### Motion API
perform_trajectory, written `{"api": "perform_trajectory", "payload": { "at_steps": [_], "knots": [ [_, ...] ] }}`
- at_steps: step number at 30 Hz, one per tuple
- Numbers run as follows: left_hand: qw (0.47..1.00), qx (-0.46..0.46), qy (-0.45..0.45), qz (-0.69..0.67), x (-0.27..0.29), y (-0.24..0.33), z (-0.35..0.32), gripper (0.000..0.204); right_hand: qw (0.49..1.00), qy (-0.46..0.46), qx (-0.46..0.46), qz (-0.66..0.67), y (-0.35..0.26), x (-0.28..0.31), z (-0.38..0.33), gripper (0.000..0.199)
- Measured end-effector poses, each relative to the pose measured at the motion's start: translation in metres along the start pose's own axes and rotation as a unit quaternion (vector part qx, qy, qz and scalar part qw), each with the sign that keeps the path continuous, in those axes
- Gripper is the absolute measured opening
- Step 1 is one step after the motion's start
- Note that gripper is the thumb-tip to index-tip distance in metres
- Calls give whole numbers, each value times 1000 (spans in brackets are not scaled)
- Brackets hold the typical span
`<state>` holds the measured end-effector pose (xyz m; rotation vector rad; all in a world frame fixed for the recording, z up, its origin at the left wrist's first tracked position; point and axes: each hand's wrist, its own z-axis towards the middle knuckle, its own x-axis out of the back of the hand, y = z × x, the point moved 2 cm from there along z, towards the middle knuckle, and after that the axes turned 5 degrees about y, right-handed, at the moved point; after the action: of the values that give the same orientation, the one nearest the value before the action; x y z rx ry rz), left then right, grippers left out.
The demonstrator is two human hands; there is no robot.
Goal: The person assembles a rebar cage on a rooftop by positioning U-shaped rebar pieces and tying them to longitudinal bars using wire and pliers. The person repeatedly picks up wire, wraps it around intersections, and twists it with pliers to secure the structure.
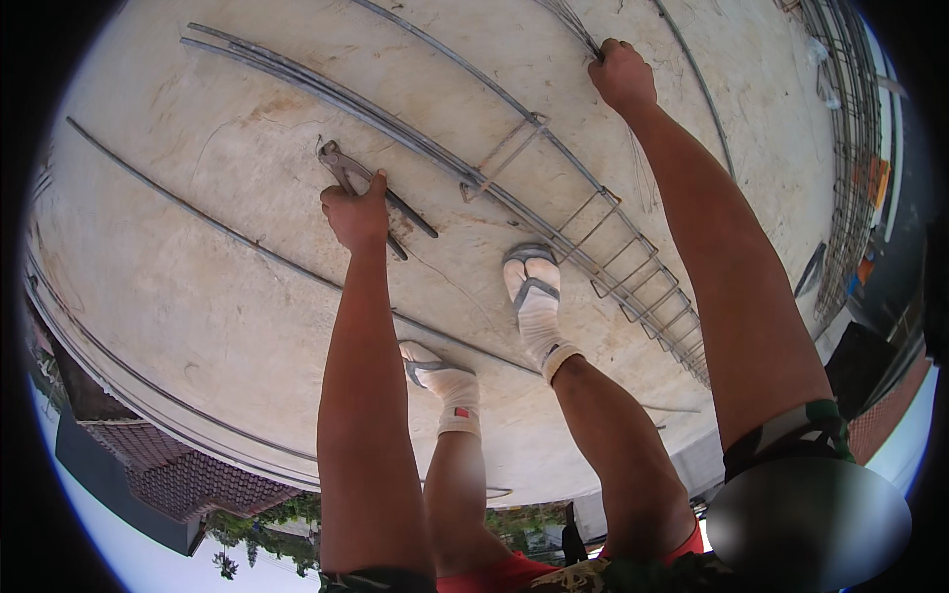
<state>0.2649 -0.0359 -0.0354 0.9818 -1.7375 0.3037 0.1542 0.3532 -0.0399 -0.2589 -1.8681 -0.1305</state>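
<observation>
My left hand (356,212) is closed around a pair of end-cutting pincers (331,158), low over the concrete slab. The jaws point away from me, and the two dark handles stick out to the right of my fingers. Farther off on the right, my right hand (625,77) grips a bundle of thin tie wire (573,20); loose strands also trail below the wrist. Between my hands lies a long rebar cage (623,252) with rectangular stirrups spaced along its bars. One stirrup (504,158) sits apart from the others, nearer the far end.
Long steel bars run over the concrete slab (247,326), one (198,188) passing under my left forearm. My feet in grey sandals (534,282) stand between that bar and the cage. More cages (845,198) are stacked at the right edge. Beyond the slab's near-left edge is a tiled roof (188,474).
</observation>
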Motion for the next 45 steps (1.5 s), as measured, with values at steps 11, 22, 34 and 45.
{"api": "perform_trajectory", "payload": {
  "at_steps": [11,22,34,45],
  "knots": [
    [936,136,-124,-301,19,-3,-4,37,969,-125,-55,207,-8,23,-20,46],
    [977,53,34,-203,16,10,27,35,954,-168,-87,233,-15,17,-69,52],
    [994,-33,-44,-92,36,2,51,28,959,-104,-83,250,-27,66,-118,46],
    [925,103,-176,-321,186,-87,-76,10,978,-24,-94,186,32,86,-126,29]
  ]
}}
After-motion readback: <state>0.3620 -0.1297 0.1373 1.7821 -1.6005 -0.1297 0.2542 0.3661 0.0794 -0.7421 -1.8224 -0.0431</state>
